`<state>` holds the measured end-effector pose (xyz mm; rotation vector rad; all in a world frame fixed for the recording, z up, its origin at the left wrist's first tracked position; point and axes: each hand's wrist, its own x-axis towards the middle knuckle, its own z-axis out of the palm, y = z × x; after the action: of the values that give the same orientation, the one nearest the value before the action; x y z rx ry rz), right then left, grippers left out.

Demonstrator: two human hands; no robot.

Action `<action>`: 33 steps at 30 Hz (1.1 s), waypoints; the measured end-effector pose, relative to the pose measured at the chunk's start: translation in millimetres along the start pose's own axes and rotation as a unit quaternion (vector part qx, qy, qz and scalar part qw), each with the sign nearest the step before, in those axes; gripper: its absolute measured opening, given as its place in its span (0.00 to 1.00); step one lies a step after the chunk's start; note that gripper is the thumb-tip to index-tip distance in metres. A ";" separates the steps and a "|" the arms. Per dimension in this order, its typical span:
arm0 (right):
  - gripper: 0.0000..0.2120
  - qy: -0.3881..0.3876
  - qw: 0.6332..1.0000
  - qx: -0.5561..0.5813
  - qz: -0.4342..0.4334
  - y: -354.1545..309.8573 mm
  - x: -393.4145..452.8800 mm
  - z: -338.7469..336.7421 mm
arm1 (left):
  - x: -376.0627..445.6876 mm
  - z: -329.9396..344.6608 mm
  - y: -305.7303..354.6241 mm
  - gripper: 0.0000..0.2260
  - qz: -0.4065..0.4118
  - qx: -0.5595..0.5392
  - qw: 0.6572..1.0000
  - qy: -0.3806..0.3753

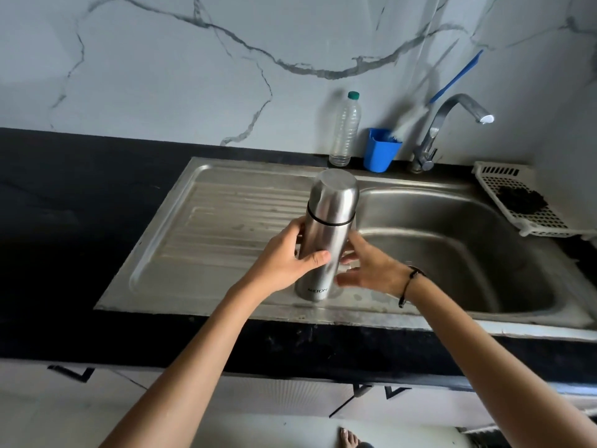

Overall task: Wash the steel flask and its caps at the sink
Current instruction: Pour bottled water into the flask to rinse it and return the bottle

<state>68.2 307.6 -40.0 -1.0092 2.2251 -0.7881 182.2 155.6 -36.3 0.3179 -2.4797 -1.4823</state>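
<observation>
A tall steel flask [326, 240] stands upright on the ribbed drainboard [226, 221], right beside the sink basin [452, 240]. Its steel outer cap [336, 192] is on top, above a black ring. My left hand [284, 257] grips the flask's middle from the left, thumb across the front. On the flask's right side, my right hand [371, 266] has relaxed, spread fingers that touch or nearly touch its lower body. A black cord is tied around that wrist. No inner cap is visible.
The tap [452, 124] rises behind the basin, its spout dry. A clear plastic bottle [345, 130] and a blue cup [381, 150] holding a blue-handled brush stand at the back rim. A white basket [523, 202] with a dark scrubber sits at right. Black counter [64, 221] surrounds the sink.
</observation>
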 end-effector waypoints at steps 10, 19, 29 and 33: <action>0.38 0.130 0.991 0.026 -0.014 5.0 20.5 26.8 | 12.0 2.2 2.9 0.28 0.022 0.015 0.998 0.061; 0.37 0.171 0.983 -0.005 -0.065 -23.1 123.1 -71.5 | 136.9 -40.7 31.6 0.26 -0.001 0.015 0.996 0.087; 0.31 0.149 0.988 -0.028 -0.017 -15.2 241.9 -109.9 | 262.9 -62.8 -21.6 0.22 -0.076 -0.031 0.994 0.079; 0.31 0.145 0.988 -0.045 -0.002 -7.9 267.5 -108.2 | 284.1 -66.2 -46.5 0.21 -0.082 -0.037 0.993 0.071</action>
<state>-151.6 120.9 -28.9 -0.9940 2.5248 -0.8920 -63.9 -7.1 -21.7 0.6033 -2.3278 -1.5508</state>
